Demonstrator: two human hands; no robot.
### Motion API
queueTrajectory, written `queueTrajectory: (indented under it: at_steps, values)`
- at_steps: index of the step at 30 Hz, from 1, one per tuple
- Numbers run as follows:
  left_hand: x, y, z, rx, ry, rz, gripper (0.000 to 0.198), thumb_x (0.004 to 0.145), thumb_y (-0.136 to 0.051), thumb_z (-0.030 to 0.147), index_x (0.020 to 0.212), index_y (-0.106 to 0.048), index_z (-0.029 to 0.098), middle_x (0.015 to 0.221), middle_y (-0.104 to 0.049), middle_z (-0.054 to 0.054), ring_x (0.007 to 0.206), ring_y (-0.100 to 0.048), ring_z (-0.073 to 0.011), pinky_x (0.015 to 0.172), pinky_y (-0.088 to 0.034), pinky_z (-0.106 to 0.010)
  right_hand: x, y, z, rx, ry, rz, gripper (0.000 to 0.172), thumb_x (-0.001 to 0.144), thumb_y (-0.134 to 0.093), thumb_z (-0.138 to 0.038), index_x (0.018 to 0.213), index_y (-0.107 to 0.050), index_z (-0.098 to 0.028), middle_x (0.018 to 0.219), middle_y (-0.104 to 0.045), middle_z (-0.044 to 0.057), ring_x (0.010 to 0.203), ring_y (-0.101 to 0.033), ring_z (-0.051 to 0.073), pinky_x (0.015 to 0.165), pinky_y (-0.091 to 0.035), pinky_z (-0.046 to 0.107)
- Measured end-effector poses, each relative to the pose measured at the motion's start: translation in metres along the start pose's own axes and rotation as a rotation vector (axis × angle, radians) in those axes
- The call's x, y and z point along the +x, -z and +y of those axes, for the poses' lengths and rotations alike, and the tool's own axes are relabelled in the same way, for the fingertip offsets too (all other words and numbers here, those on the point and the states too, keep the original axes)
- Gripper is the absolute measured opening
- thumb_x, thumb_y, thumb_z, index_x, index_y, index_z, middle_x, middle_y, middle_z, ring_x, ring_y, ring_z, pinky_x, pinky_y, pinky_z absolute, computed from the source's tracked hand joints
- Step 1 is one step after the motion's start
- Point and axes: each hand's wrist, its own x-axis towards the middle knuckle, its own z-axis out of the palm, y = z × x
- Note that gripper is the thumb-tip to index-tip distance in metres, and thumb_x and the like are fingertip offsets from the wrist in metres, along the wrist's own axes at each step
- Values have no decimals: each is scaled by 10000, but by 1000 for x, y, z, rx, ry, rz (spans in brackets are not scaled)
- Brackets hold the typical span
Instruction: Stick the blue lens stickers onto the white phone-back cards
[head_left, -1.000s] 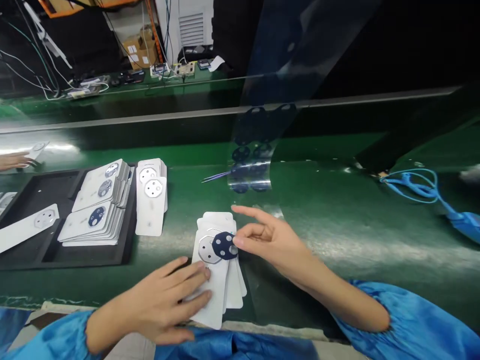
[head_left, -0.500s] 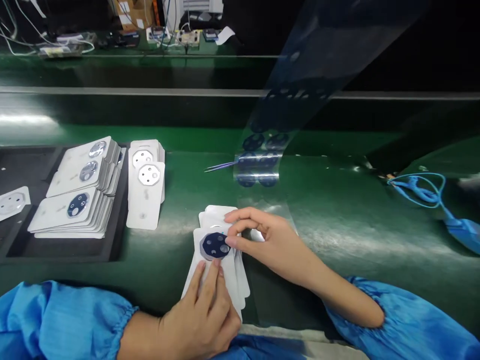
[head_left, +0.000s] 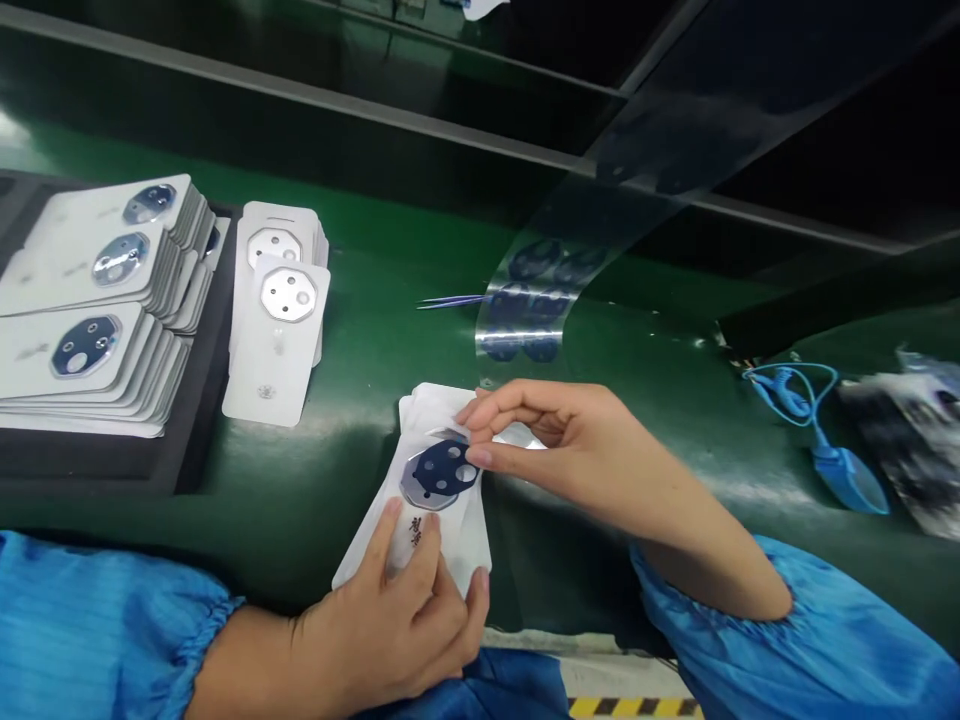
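My right hand (head_left: pixel 551 430) pinches the right edge of a dark blue octagonal film (head_left: pixel 442 467) with round holes. The film lies askew over a silver octagonal plate (head_left: pixel 412 490) on a white card (head_left: pixel 382 555), overhanging it to the upper right. Beneath that card are more white cards (head_left: pixel 435 400), fanned into a small pile. My left hand (head_left: pixel 405 610) rests on the lower part of the card, fingers apart, with the fingertips just below the octagon beside small dark lettering.
Left of the pile stand white cards with silver octagons (head_left: pixel 274 345). Farther left, a black tray (head_left: pixel 196 440) holds stacked cards with dark octagons (head_left: pixel 86 345). Tweezers (head_left: pixel 452 300) lie by a clear strip of dark blue films (head_left: pixel 525 310). At right are a blue coiled cord (head_left: pixel 787 390) and a plastic-wrapped bundle (head_left: pixel 907 430).
The dark film has shifted up and right, uncovering the lower left of the silver octagon. My left fingers have spread, and lettering shows between them. The view has tilted.
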Motion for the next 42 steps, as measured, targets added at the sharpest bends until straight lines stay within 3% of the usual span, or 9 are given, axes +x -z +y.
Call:
queueTrajectory:
  at_steps: [5, 10, 17, 27, 37, 42]
  values:
    - [-2, -4, 2, 17, 5, -13, 543, 1000, -482, 537, 1216, -676, 77, 1109, -620, -127, 1192, -549, -401, 1003, -453, -649, -3, -8, 6, -7, -6, 1, 203, 809, -820, -380, 900, -741, -217, 970, -763, 45, 915, -706, 226, 849, -550, 382]
    - [-3, -5, 2, 32, -11, 1, 518, 985, -505, 517, 1200, -677, 79, 1076, -629, -130, 1160, -573, -406, 1027, -405, -696, -3, -9, 15, -3, 26, -26, 164, 817, -796, -349, 877, -736, -208, 937, -751, 39, 894, -695, 213, 835, -544, 372]
    - [3, 4, -4, 42, -30, -26, 511, 987, -511, 507, 1201, -678, 74, 1043, -630, -121, 1141, -583, -388, 1008, -430, -655, -5, -12, 19, 26, 108, -24, 95, 822, -783, -289, 876, -744, -221, 920, -741, 23, 946, -691, 217, 859, -534, 363]
    - [4, 5, -5, 27, -39, -46, 495, 998, -502, 474, 1216, -675, 64, 1038, -628, -116, 1159, -566, -388, 1100, -323, -694, -2, -9, 19, -2, 98, -41, 77, 838, -763, -282, 868, -746, -213, 897, -751, 8, 856, -685, 182, 778, -520, 321]
    - [5, 4, -6, 42, -49, -35, 489, 991, -513, 477, 1217, -683, 77, 1024, -631, -108, 1156, -568, -391, 1121, -303, -708, -1, -8, 18, -27, 86, -46, 60, 830, -756, -263, 866, -746, -216, 883, -762, 5, 855, -690, 182, 787, -519, 324]
    - [5, 6, -6, 37, -41, -41, 490, 987, -520, 475, 1206, -683, 69, 1020, -626, -117, 1149, -573, -394, 1070, -358, -690, -1, -8, 18, -31, 88, -37, 53, 833, -749, -258, 860, -747, -213, 875, -761, 6, 849, -688, 183, 778, -514, 323]
